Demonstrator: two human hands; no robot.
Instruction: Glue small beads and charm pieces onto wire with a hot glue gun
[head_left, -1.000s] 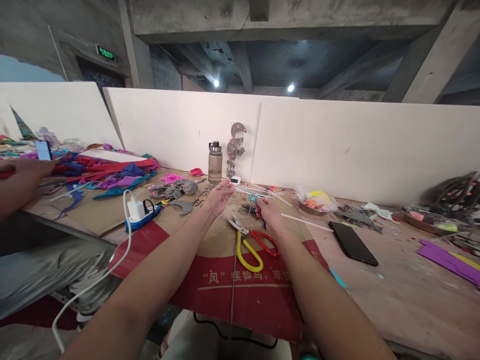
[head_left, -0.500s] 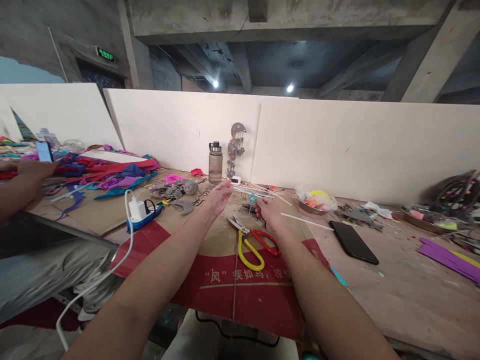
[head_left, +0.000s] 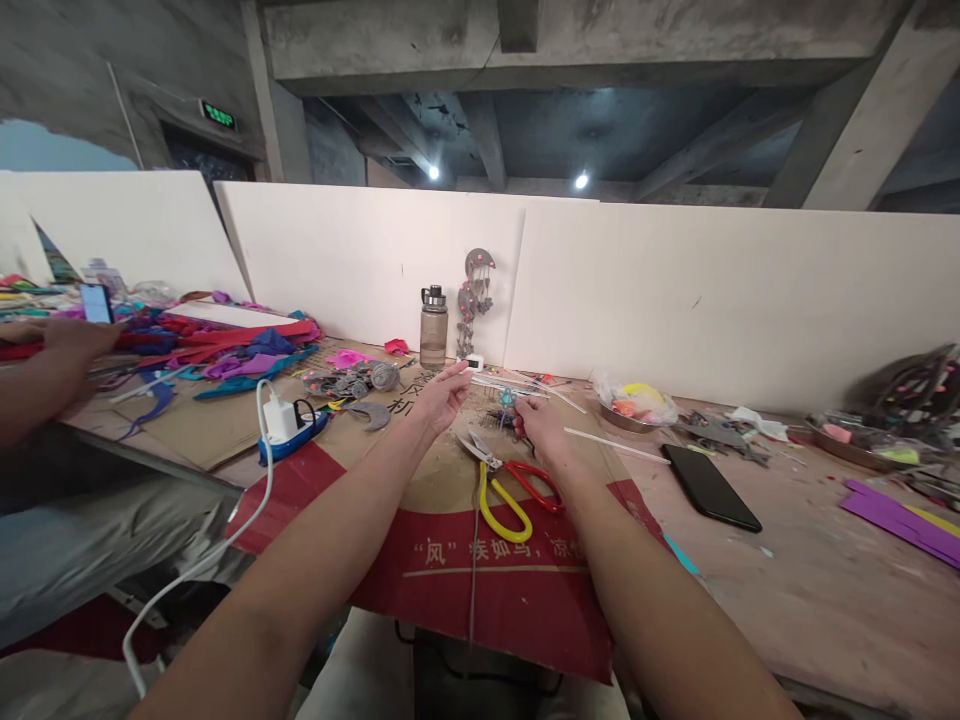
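The right hand [head_left: 537, 420] pinches a small teal star [head_left: 507, 398] over the cardboard [head_left: 442, 485]. To its left, the left hand [head_left: 442, 400] has partly curled fingers; whether it holds something, I cannot tell. Scissors [head_left: 491, 463] lie nearer, blades slightly apart.

Star-shaped ornament [head_left: 507, 399]: small, teal, points spread outward. Condition: fine surface detail too small to verify. Pose: gripped at its right side by the fingertips of the right hand [head_left: 537, 422]. Location: over the cardboard sheet [head_left: 439, 480], well apart from its red near edge, toward its far edge.
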